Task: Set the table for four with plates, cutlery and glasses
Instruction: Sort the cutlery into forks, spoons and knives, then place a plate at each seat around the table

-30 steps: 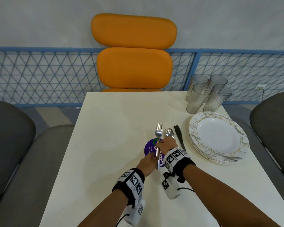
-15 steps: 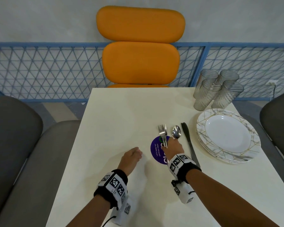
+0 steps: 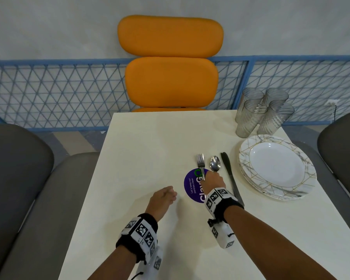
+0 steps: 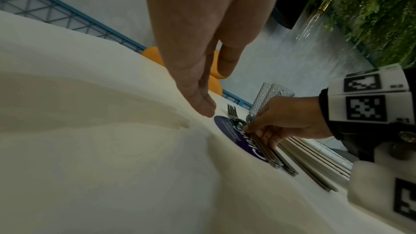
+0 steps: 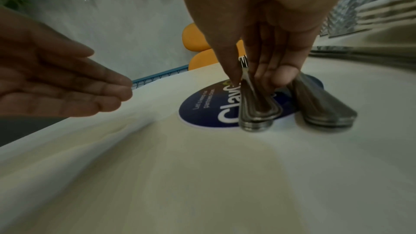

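**Right hand on the fork stack**

The left hand (image 3: 163,199) hovers over the bare table (image 3: 141,150), fingers relaxed and grasping nothing. Just beside it, the right hand (image 3: 212,181) pinches the handles of the stacked forks (image 3: 200,162) lying across a purple sticker (image 3: 192,184). Next come the spoons (image 3: 215,163), the knives (image 3: 229,174), then the pile of plates (image 3: 275,166), with four glasses (image 3: 261,112) behind it

Bright, even head view; dim, smeared wrist views (edges warped).
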`<state>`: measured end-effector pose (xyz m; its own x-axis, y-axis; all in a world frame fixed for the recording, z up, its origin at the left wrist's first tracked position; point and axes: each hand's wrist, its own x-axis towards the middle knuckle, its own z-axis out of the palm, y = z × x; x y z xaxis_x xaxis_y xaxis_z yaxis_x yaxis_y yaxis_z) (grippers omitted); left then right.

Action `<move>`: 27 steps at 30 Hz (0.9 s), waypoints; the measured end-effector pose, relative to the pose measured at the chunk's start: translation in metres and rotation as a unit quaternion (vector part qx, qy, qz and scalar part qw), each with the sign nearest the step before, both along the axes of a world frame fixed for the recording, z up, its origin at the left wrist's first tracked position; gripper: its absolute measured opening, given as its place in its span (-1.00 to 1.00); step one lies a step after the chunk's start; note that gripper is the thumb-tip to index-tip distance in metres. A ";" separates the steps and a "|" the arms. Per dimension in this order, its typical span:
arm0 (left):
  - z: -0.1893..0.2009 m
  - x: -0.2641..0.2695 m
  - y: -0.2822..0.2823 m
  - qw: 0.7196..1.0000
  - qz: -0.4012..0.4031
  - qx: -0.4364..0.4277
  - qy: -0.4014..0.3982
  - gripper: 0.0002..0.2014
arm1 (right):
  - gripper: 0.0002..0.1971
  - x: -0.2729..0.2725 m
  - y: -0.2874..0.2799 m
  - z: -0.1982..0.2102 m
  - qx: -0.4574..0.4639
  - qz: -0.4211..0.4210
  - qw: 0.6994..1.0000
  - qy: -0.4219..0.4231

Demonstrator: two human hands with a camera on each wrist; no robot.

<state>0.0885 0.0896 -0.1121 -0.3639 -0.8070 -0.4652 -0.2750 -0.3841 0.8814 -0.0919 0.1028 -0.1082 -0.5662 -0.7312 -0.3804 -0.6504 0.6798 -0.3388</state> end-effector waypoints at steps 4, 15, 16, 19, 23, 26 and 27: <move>-0.007 -0.006 0.003 0.999 -0.030 -0.016 -0.033 -0.79 | -0.70 -0.008 0.013 0.007 -0.118 -0.041 0.992 -0.022; 0.001 -0.043 0.032 0.997 -0.063 -0.020 -0.038 -0.85 | -0.39 -0.140 0.147 0.003 -0.206 -0.565 0.763 -0.238; 0.002 -0.047 0.037 0.997 -0.066 -0.019 -0.037 -0.84 | -0.39 -0.151 0.150 -0.001 -0.203 -0.568 0.748 -0.276; 0.008 -0.055 0.049 0.997 -0.075 -0.019 -0.031 -0.83 | -0.42 -0.160 0.147 0.016 -0.212 -0.554 0.749 -0.294; 0.013 -0.061 0.061 0.996 -0.079 -0.017 -0.029 -0.82 | -0.36 -0.166 0.146 0.023 -0.209 -0.500 0.769 -0.340; 0.017 -0.064 0.068 0.996 -0.083 -0.017 -0.033 -0.82 | 0.06 -0.214 0.154 -0.051 -0.191 -0.487 0.775 -0.355; 0.018 -0.065 0.069 0.996 -0.083 -0.018 -0.035 -0.82 | 0.07 -0.238 0.153 -0.089 -0.182 -0.484 0.781 -0.350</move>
<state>0.0235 0.1589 -0.0941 -0.4617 -0.7553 -0.4652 -0.3925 -0.2964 0.8707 -0.3300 0.2562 -0.1968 -0.6679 -0.2209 -0.7107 0.5397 0.5138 -0.6669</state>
